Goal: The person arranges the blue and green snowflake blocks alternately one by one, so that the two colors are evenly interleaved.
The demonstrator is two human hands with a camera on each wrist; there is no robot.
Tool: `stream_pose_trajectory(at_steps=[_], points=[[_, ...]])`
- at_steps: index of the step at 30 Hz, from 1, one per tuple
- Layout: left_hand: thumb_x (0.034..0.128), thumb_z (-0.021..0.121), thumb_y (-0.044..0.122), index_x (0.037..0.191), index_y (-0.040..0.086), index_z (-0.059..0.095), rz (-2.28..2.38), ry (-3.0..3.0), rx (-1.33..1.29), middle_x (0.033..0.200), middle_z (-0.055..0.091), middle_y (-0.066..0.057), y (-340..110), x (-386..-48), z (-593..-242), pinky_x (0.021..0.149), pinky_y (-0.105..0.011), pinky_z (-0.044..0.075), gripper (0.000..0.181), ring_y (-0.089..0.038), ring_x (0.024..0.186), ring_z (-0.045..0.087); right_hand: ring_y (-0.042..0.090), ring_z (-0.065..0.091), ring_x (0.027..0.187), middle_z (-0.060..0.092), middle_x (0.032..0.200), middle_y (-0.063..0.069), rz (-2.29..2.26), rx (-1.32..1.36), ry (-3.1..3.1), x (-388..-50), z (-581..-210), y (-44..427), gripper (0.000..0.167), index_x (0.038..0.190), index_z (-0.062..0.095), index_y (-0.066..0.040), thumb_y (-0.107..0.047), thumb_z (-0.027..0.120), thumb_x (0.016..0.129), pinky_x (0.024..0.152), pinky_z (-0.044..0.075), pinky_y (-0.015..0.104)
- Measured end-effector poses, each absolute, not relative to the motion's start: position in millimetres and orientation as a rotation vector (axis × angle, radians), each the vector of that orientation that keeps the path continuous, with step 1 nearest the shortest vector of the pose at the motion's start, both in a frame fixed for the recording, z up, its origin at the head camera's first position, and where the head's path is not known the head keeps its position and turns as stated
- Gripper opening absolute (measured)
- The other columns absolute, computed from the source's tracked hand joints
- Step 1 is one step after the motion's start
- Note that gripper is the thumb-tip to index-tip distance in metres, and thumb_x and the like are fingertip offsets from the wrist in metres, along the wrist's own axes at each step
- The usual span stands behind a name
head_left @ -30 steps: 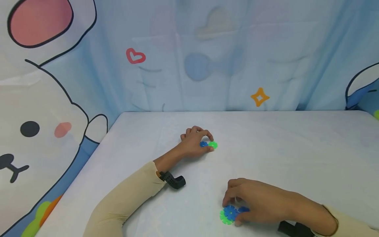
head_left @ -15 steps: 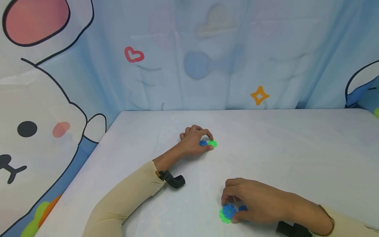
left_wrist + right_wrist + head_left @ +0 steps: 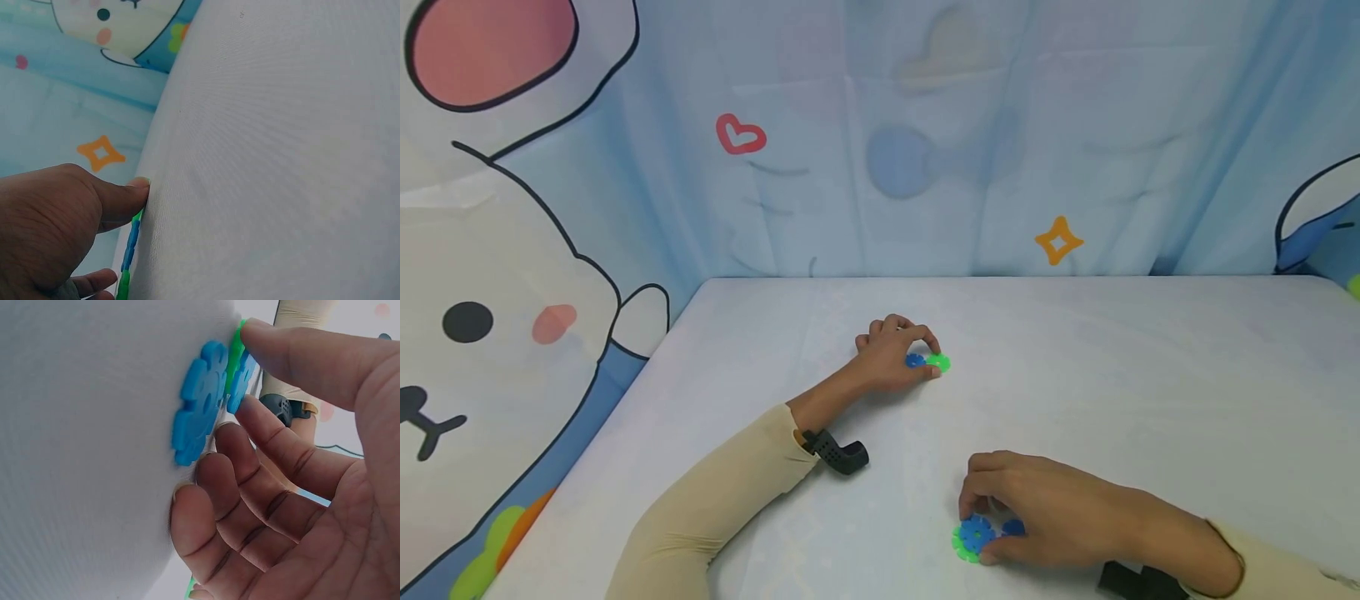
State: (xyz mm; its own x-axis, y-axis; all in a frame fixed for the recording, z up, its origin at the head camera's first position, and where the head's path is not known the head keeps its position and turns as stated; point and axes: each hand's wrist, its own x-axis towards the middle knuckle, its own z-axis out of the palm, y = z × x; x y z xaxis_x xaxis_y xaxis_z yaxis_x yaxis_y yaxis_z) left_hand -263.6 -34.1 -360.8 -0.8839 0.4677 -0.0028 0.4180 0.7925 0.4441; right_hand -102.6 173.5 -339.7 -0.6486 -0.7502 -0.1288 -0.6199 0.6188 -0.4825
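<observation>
At the table's far side, my left hand (image 3: 891, 358) holds a green notched disc (image 3: 938, 362) between thumb and forefinger, with a blue disc (image 3: 915, 360) joined or touching beside it. The left wrist view shows a thin line of green and blue discs (image 3: 130, 247) under the hand (image 3: 56, 219). Near the front, my right hand (image 3: 1052, 508) pinches a blue disc (image 3: 977, 533) overlapping a green disc (image 3: 959, 546). Another blue disc (image 3: 1013, 527) lies under its palm; the right wrist view shows it large (image 3: 201, 406), beside the curled fingers (image 3: 219, 469).
A white-covered table (image 3: 1150, 375) extends around both hands. Behind it hangs a blue printed curtain (image 3: 820, 192). The left forearm sleeve (image 3: 707, 508) crosses the table's left part, with a black wrist strap (image 3: 842, 457) hanging at the cuff.
My right thumb and the blue and green discs at it have shifted slightly left. My left hand holds the same place; the head view has tilted a little.
</observation>
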Motion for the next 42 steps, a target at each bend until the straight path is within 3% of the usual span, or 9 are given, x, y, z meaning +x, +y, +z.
stream_pose_trajectory(at_steps=[11,29,42], points=[[0.0914,0.066,0.044,0.115,0.035,0.062,0.665,2.874,0.707,0.147,0.037,-0.008,-33.1,-264.4,-361.4,0.102,-0.054,0.026,0.026,-0.032,0.136,0.029,-0.004,0.052,0.082,0.056,0.092,-0.020,-0.788,-1.128,2.455,-104.8,-338.4,178.4,0.023,0.105,0.059,-0.030,-0.042,0.071,0.089,0.071,0.047,0.017],[0.0918,0.066,0.044,0.115,0.035,0.062,0.679,2.869,0.712,0.148,0.036,-0.008,-33.8,-262.3,-360.7,0.103,-0.055,0.025,0.025,-0.033,0.137,0.028,-0.005,0.052,0.079,0.055,0.090,-0.019,-0.833,-1.164,2.437,-105.3,-341.5,180.4,0.022,0.109,0.064,-0.028,-0.038,0.070,0.091,0.068,0.047,0.016],[0.0920,0.066,0.044,0.115,0.034,0.062,0.683,2.863,0.719,0.148,0.036,-0.008,-34.0,-263.3,-361.0,0.102,-0.052,0.026,0.025,-0.032,0.137,0.029,0.001,0.055,0.076,0.060,0.085,-0.016,-0.940,-0.977,2.470,-119.9,-341.5,183.6,0.024,0.107,0.068,-0.030,-0.042,0.074,0.087,0.065,0.048,0.019]])
